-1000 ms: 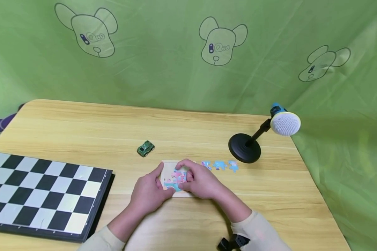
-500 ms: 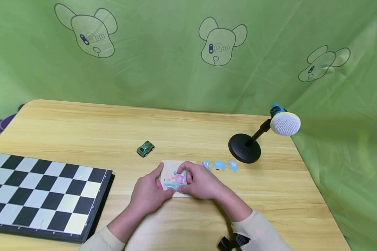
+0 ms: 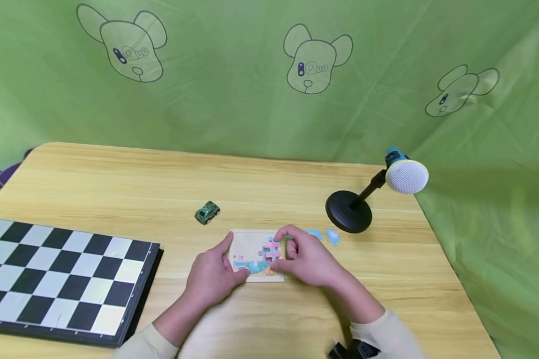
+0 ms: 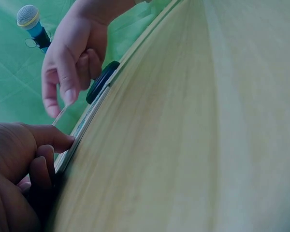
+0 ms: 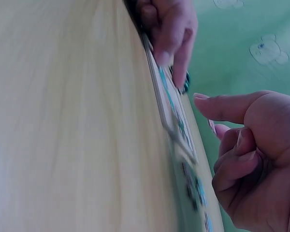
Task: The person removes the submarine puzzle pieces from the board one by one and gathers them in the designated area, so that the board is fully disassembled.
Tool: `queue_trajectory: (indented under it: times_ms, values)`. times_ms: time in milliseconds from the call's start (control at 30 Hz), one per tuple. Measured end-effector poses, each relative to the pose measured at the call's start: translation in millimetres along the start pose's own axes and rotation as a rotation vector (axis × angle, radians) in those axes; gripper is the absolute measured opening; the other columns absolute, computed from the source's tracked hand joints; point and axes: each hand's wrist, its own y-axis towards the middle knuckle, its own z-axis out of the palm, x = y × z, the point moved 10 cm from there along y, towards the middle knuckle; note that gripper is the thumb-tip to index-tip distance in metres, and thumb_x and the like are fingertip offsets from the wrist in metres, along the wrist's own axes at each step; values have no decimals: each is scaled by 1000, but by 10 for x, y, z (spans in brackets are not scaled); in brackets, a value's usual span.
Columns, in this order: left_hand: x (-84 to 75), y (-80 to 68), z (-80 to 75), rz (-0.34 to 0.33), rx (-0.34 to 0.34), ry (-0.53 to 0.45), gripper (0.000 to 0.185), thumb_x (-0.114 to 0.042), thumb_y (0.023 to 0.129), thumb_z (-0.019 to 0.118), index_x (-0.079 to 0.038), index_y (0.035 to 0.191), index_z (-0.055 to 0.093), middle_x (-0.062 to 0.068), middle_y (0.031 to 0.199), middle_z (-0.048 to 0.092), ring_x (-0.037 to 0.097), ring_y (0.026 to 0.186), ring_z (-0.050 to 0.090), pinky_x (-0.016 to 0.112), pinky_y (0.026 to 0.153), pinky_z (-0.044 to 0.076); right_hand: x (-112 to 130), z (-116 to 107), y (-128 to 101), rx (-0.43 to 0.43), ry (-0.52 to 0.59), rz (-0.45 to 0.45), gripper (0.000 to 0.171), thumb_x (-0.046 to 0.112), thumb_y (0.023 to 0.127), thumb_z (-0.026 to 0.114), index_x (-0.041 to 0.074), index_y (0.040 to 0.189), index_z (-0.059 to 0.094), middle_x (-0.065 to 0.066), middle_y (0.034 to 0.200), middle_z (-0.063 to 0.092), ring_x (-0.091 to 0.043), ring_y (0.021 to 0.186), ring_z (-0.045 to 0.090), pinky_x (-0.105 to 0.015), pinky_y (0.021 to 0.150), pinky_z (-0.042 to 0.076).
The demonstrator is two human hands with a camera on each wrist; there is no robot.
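Observation:
A flat jigsaw puzzle board (image 3: pixel 247 241) lies on the table in the head view, with joined blue and orange pieces (image 3: pixel 257 267) along its near side. My left hand (image 3: pixel 212 274) grips the board's left side, thumb on the near edge and index finger reaching up the left edge. Above the board's right part, my right hand (image 3: pixel 314 260) pinches a mostly pink puzzle piece (image 3: pixel 271 250) between thumb and index finger. From the right wrist, that piece (image 5: pixel 211 126) shows as a thin edge lifted off the board, the other fingers curled behind.
Loose blue puzzle pieces (image 3: pixel 332 237) lie just beyond the right hand. A small green toy car (image 3: pixel 207 213) sits behind the board. At the back right stands a microphone (image 3: pixel 406 176) on a round black base (image 3: pixel 349 212). A checkered chessboard (image 3: pixel 67 276) fills the left front.
My right hand has moved right, bringing the pink piece up and away from the board's middle and uncovering the joined pieces below. The left hand stays at the board's edge.

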Motion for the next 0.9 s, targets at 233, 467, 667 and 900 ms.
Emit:
queue_trajectory:
  times_ms: [233,467,667,900]
  values:
    - [-1,-5,-4,-4,-5,2,91,-24,74,86,0,150,43,-5,59,51,12,50,47,30,47,37,-233,-250,-170,-32,2,31,43,12,79,87,11,111,59,2,63,40,-11,54,38,-28,61,40]
    - [5,-4,0,-11,-6,11,91,-25,74,86,0,150,43,-5,59,51,12,50,47,30,47,36,-425,-448,-310,-51,-21,76,42,11,79,86,8,112,58,2,63,40,-12,54,38,-28,57,37]
    - [10,-4,1,-15,-7,6,91,-25,73,86,0,150,43,-4,59,51,12,50,47,30,47,36,-631,-519,-381,-41,1,114,43,10,80,84,5,113,58,2,63,39,-12,53,36,-28,55,35]
    - [9,-6,2,-16,-7,2,91,-24,73,87,0,150,43,-4,59,51,13,50,47,30,47,36,-780,-509,-417,-17,35,144,45,10,81,84,3,116,56,1,64,40,-12,53,37,-28,54,34]
